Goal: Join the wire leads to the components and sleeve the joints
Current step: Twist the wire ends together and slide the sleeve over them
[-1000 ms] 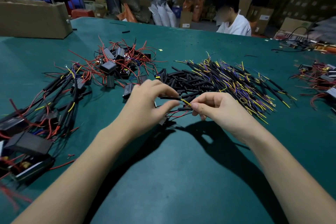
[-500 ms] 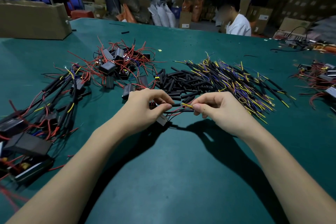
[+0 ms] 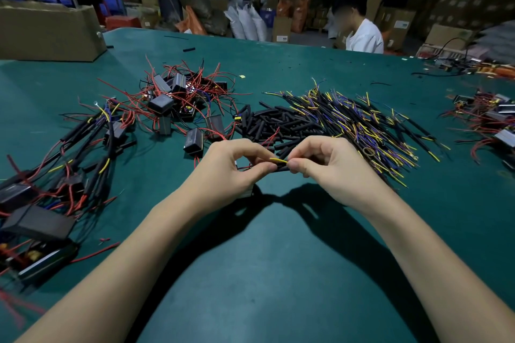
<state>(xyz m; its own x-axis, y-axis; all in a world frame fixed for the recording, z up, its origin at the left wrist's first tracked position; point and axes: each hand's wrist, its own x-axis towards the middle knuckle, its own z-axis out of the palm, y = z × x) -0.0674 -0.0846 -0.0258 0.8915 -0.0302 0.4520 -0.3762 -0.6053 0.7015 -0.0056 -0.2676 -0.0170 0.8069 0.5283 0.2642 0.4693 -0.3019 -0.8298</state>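
Note:
Over the middle of the green table point(image 3: 278, 259), my left hand point(image 3: 231, 172) and my right hand point(image 3: 331, 167) meet fingertip to fingertip. Between them they pinch a black sleeve point(image 3: 281, 167) with a yellow wire lead point(image 3: 278, 160) sticking out above it. A small black component hangs under my left hand, mostly hidden; its red leads show by my fingers. A heap of loose black sleeves point(image 3: 278, 125) lies just beyond the hands. The pile of yellow and purple wire leads point(image 3: 362, 125) spreads out to the right of it.
A tangle of black components with red leads point(image 3: 181, 103) lies at centre left. Sleeved assemblies point(image 3: 55, 175) spread along the left edge. More components point(image 3: 490, 120) sit far right. A cardboard box point(image 3: 50, 30) stands back left, and a person in white point(image 3: 362, 33) sits across the table.
Both hands have come closer together and slightly nearer to me. The black sleeve and yellow lead, earlier spanning a gap between them, now sit pinched tightly at the touching fingertips.

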